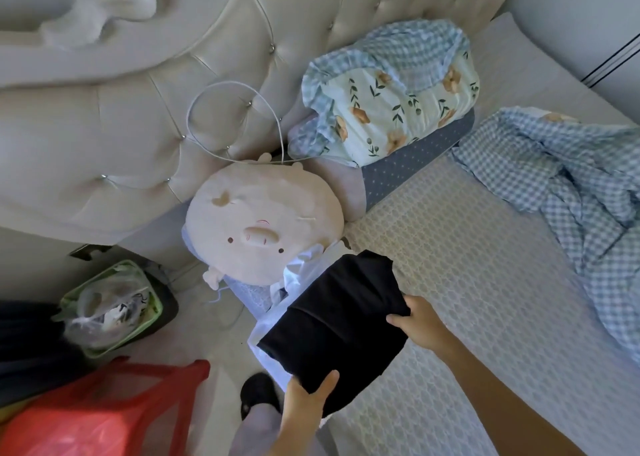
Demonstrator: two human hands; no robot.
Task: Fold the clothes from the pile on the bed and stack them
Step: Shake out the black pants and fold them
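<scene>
A folded black garment (341, 320) lies over a white folded garment (298, 275) at the bed's near left corner. My left hand (304, 400) grips the black garment's near edge, thumb on top. My right hand (417, 324) holds its right edge, fingers curled under the fold. A crumpled blue checked cloth (568, 192) lies on the bed (450, 247) at the right.
A round pig plush pillow (263, 227) sits just beyond the folded clothes, against the padded headboard (138, 116). A floral pillow (388, 95) lies behind it. On the floor to the left are a green tray with bags (110, 310), a red plastic bag (104, 414) and my slippered foot (258, 398).
</scene>
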